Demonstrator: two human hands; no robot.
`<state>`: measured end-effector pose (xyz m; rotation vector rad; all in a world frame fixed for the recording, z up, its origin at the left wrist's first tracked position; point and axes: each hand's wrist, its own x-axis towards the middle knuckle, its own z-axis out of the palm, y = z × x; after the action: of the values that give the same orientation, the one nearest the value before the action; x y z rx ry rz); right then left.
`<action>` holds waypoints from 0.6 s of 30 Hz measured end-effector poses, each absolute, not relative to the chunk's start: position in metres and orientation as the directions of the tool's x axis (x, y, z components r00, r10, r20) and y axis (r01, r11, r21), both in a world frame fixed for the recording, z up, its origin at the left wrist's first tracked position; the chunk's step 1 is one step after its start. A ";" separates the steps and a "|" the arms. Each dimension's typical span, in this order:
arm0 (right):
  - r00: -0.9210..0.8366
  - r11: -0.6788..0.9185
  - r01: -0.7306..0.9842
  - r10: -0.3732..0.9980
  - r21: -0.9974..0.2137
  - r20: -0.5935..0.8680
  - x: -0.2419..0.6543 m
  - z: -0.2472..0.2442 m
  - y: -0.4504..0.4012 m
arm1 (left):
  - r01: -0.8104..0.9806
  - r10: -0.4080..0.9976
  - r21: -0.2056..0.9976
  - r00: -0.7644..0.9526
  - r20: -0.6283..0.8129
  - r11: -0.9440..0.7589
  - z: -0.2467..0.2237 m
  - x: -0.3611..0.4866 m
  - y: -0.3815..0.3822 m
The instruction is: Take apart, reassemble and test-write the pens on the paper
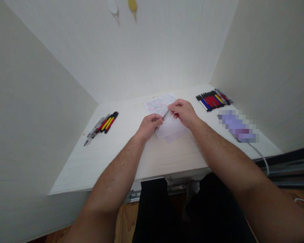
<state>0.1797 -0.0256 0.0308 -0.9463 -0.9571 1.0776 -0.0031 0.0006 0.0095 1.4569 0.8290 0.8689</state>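
Over the middle of the desk, a slim grey pen (pixel 165 115) slants between my two hands. My left hand (pixel 149 126) pinches its lower end between thumb and fingers. At the upper end, the fingertips of my right hand (pixel 184 112) are closed on it. Just beneath my hands lie sheets of paper (pixel 172 127). The far sheet is covered with scribbled lines (pixel 158 104) in blue and red, while the near part looks blank. My fingers hide part of the pen, so its tip cannot be made out.
To the left lies a loose pile of pens (pixel 105 123), clear, red and yellow. A row of pens (pixel 210 100) sits at the back right. In front of that row is a blurred-out flat device (pixel 236 126) with a white cable (pixel 262 156). Walls enclose three sides.
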 end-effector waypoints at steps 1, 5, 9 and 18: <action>0.176 0.200 -0.284 0.972 -0.938 0.154 0.180 0.030 -0.025 | 0.011 0.881 0.998 0.470 0.052 -0.065 0.009 -0.003 0.001; 0.098 0.193 -0.328 0.981 -0.925 0.170 0.180 0.031 -0.026 | 0.009 0.878 0.997 0.475 0.061 -0.074 0.009 -0.004 0.001; 0.135 0.192 -0.297 0.978 -0.935 0.157 0.180 0.032 -0.026 | 0.012 0.883 0.994 0.461 0.092 -0.110 0.010 -0.003 0.000; 0.152 0.141 -0.287 0.983 -0.947 0.100 0.178 0.031 -0.025 | 0.035 0.908 0.990 0.406 0.109 -0.135 0.008 -0.002 -0.001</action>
<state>0.1776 -0.0246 0.0307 -0.9619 -0.9469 1.1502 -0.0016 -0.0006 0.0080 1.5132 0.8768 0.9512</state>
